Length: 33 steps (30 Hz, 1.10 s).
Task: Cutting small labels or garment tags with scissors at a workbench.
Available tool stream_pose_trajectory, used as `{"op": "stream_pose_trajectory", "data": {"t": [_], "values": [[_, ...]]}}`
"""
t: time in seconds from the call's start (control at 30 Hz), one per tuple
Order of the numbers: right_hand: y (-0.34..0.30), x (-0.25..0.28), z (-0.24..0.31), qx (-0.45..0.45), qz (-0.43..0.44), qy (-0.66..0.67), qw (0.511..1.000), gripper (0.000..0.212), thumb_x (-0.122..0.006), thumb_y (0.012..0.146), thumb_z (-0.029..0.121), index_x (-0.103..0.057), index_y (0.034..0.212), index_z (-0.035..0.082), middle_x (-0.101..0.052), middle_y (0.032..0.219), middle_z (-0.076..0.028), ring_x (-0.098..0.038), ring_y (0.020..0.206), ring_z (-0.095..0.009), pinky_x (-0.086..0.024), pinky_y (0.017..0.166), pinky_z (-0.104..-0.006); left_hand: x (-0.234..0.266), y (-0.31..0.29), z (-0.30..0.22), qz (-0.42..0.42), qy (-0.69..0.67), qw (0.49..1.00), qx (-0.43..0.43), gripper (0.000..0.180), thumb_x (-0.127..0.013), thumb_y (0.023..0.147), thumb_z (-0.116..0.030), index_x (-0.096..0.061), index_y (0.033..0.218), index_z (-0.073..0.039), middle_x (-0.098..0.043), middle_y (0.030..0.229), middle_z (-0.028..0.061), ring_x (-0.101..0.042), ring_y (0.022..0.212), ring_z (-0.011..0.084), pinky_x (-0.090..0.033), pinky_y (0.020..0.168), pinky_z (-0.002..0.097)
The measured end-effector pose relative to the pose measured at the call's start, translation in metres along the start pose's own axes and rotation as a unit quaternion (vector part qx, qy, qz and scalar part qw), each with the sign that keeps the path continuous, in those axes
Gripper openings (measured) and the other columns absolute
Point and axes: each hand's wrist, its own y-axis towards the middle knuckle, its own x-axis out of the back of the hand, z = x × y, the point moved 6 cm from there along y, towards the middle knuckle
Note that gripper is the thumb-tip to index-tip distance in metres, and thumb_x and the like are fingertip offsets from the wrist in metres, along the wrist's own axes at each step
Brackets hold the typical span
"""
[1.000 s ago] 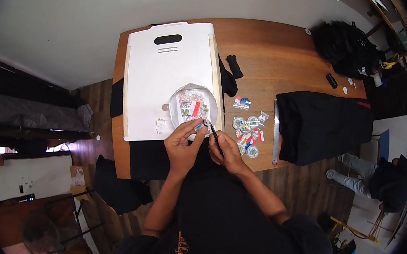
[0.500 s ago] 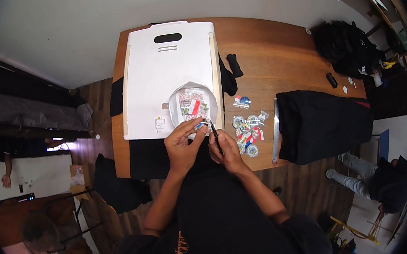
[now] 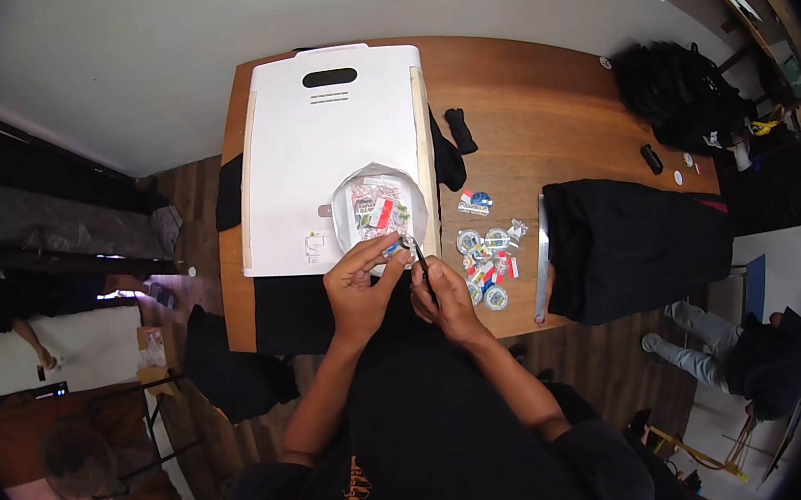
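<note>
Both hands meet at the near rim of a white round container (image 3: 342,227) that holds red, white and printed scraps (image 3: 378,208). My left hand (image 3: 359,279) pinches a small blue-and-white printed piece (image 3: 394,249) between thumb and fingers. Closed around a slim dark tool (image 3: 424,265), my right hand (image 3: 448,302) keeps its tip close to that piece. The fingers partly hide the tool, so its exact kind does not show. To the right of my hands, several round and flag-like printed pieces (image 3: 493,264) lie in a cluster, with another blue one (image 3: 475,203) just beyond.
The container stands on a large white board (image 3: 296,153) upon a wooden table (image 3: 523,108). Black folded cloth (image 3: 642,247) lies at the right beside a metal ruler (image 3: 541,264). A black backpack (image 3: 685,99) sits far right. Other people are at the left and lower right.
My hands stay almost in place, with the tool's tip shifted only slightly at the piece. At the left, another person has moved and their lowered hand is farther right.
</note>
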Motion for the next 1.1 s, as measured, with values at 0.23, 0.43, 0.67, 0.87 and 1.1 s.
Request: {"op": "stream_pose_trajectory", "data": {"t": [0.23, 0.43, 0.67, 0.87, 1.1], "values": [[0.0010, -0.0011, 0.0041, 0.002, -0.005, -0.002, 1.000, 0.038, -0.033, 0.110, 0.040, -0.050, 0.102, 0.006, -0.032, 0.056, 0.005, -0.026, 0.044, -0.005, -0.028, 0.043, -0.0215, -0.0006, 0.0047, -0.0046, 0.006, -0.004, 1.000, -0.029, 0.033, -0.068, 0.088, 0.012, -0.064, 0.120, 0.010, -0.066, 0.113, 0.0187, -0.070, 0.097, 0.0189, -0.057, 0.088, 0.0254], [0.0011, -0.0003, 0.0035, 0.008, 0.005, -0.001, 1.000, 0.039, -0.034, 0.109, 0.041, -0.050, 0.102, 0.007, -0.033, 0.057, 0.005, -0.026, 0.044, -0.005, -0.027, 0.043, -0.0213, -0.0039, 0.0056, -0.0082, 0.012, -0.006, 1.000, -0.022, 0.033, -0.068, 0.087, 0.012, -0.064, 0.120, 0.011, -0.066, 0.114, 0.0184, -0.069, 0.099, 0.0184, -0.056, 0.089, 0.0254], [-0.0012, 0.0029, -0.0009, -0.005, 0.001, -0.007, 1.000, 0.039, -0.034, 0.109, 0.042, -0.050, 0.102, 0.007, -0.032, 0.057, 0.005, -0.026, 0.044, -0.005, -0.027, 0.043, -0.0214, -0.0028, 0.0022, -0.0071, 0.002, -0.007, 1.000, -0.016, 0.028, -0.069, 0.087, 0.011, -0.068, 0.116, 0.009, -0.068, 0.112, 0.0162, -0.067, 0.098, 0.0152, -0.054, 0.087, 0.0244], [0.0029, 0.0053, -0.0001, -0.004, 0.004, -0.014, 1.000, 0.038, -0.034, 0.110, 0.040, -0.051, 0.101, 0.007, -0.032, 0.057, 0.006, -0.027, 0.045, -0.005, -0.027, 0.043, -0.0214, -0.0007, 0.0034, -0.0008, -0.007, 0.005, 1.000, 0.010, 0.028, -0.069, 0.087, 0.010, -0.069, 0.116, 0.008, -0.069, 0.111, 0.0154, -0.067, 0.098, 0.0146, -0.053, 0.087, 0.0242], [0.0014, 0.0064, 0.0040, -0.007, -0.009, -0.012, 1.000, 0.039, -0.036, 0.109, 0.042, -0.050, 0.099, 0.007, -0.032, 0.057, 0.006, -0.028, 0.045, -0.005, -0.027, 0.044, -0.0211, -0.0026, 0.0049, -0.0026, 0.004, 0.016, 1.000, 0.010, 0.027, -0.070, 0.087, 0.010, -0.069, 0.114, 0.008, -0.069, 0.111, 0.0158, -0.066, 0.101, 0.0156, -0.053, 0.089, 0.0252]]}}
